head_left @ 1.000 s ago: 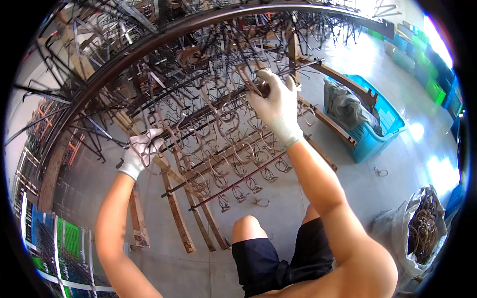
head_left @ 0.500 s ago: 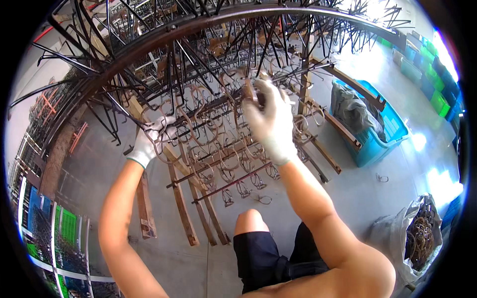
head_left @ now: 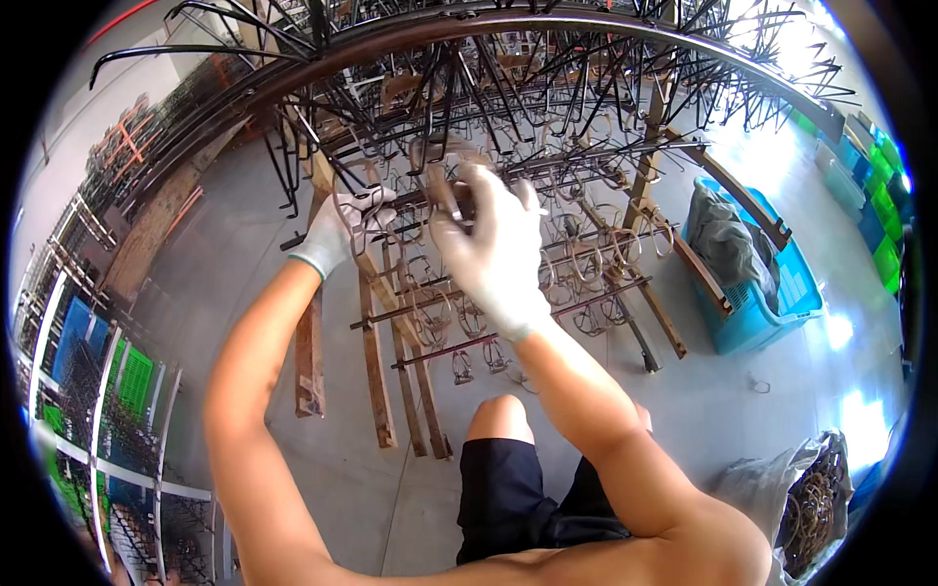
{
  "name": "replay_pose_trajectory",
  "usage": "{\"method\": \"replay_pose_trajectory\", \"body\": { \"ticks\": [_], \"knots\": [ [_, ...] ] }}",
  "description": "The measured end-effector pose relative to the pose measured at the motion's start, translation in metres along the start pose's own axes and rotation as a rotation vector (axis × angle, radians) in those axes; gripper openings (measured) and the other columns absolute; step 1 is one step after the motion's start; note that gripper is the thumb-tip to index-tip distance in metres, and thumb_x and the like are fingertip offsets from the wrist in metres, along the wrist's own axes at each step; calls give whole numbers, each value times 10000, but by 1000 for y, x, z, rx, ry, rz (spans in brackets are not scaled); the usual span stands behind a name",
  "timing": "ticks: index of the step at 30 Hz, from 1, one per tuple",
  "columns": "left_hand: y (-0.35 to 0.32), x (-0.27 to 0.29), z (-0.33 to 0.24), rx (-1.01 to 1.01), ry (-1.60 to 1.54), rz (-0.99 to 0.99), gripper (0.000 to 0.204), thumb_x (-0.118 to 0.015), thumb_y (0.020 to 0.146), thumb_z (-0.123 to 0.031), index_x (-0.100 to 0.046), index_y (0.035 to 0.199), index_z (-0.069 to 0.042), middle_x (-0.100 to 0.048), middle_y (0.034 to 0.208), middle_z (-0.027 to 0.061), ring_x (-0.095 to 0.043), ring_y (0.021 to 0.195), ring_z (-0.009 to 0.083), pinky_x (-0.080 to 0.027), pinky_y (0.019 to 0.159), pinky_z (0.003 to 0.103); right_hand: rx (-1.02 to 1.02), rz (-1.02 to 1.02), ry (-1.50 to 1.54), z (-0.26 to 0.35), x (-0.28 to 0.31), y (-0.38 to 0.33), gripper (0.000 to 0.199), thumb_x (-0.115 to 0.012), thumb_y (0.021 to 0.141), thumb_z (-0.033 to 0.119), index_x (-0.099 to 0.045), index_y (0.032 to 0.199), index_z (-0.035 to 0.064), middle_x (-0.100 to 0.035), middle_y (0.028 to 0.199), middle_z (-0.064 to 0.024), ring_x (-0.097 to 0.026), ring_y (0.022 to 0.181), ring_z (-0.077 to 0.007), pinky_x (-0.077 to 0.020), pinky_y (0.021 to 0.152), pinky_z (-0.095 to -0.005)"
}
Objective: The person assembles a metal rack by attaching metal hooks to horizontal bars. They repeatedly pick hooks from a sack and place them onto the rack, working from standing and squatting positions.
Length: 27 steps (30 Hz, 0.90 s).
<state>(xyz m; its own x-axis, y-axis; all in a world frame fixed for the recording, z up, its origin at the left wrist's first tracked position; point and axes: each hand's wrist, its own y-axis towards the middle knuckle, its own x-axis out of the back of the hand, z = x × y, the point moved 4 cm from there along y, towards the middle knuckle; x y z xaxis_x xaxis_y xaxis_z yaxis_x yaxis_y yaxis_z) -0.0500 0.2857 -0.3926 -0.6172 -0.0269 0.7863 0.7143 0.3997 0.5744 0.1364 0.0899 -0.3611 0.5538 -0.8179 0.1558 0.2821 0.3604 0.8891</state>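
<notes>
Both my hands wear white gloves and reach up to a rack hung with thin, brownish bent-wire frames point(head_left: 430, 311). My left hand point(head_left: 342, 232) pinches one brown wire frame point(head_left: 344, 203) by the rack's left upright. Beside it on the right, my right hand point(head_left: 491, 252) is curled round several curved brown wire pieces point(head_left: 445, 181), blurred by motion. Its fingertips are partly smeared. Just above both hands, black metal hooks point(head_left: 445, 88) stick out from a long curved-looking dark bar point(head_left: 391, 46).
A turquoise basket point(head_left: 747, 337) with grey cloth stands on the right. At lower right a grey sack point(head_left: 757, 488) holds brown wire pieces. Brown rack legs point(head_left: 376, 391) stretch toward me over the grey floor. Shelving with green and blue crates point(head_left: 135, 376) is at left.
My right hand has moved left, closer to my left hand, with the wire pieces in it. The view has shifted, so the rack sits further right and the left hand appears higher.
</notes>
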Motion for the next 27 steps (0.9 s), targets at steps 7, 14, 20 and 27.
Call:
{"method": "replay_pose_trajectory", "body": {
  "ticks": [7,14,20,27],
  "knots": [
    [-1,-13,2,807,-1544,-190,232,-584,924,-87,-609,1062,98,-675,965,144,-678,828,261,-583,804,347,-16,171,103,15,-24,8,369,-692,723,158,-596,1063,49,-683,765,-86,-650,680,-297,-329,1025,-506],
    [0,-9,2,410,-789,-63,286,-644,929,-218,-613,1087,18,-668,1046,95,-663,919,243,-554,774,358,44,144,71,38,-6,-14,364,-709,718,152,-596,1048,46,-646,794,-71,-632,799,-276,-283,1050,-537],
    [3,-8,-5,124,-209,-1,267,-637,900,-234,-608,1112,-76,-653,1039,79,-645,922,244,-522,812,357,59,233,80,64,-66,-2,473,-708,729,242,-582,1148,61,-682,842,-98,-653,849,-301,-308,1058,-504],
    [6,-5,-8,393,-626,-21,253,-605,920,-268,-583,1082,-74,-639,970,82,-627,875,228,-508,796,363,-4,292,261,65,-78,6,272,-707,737,235,-625,943,78,-688,784,-121,-651,739,-287,-398,917,-398]
  ]
}}
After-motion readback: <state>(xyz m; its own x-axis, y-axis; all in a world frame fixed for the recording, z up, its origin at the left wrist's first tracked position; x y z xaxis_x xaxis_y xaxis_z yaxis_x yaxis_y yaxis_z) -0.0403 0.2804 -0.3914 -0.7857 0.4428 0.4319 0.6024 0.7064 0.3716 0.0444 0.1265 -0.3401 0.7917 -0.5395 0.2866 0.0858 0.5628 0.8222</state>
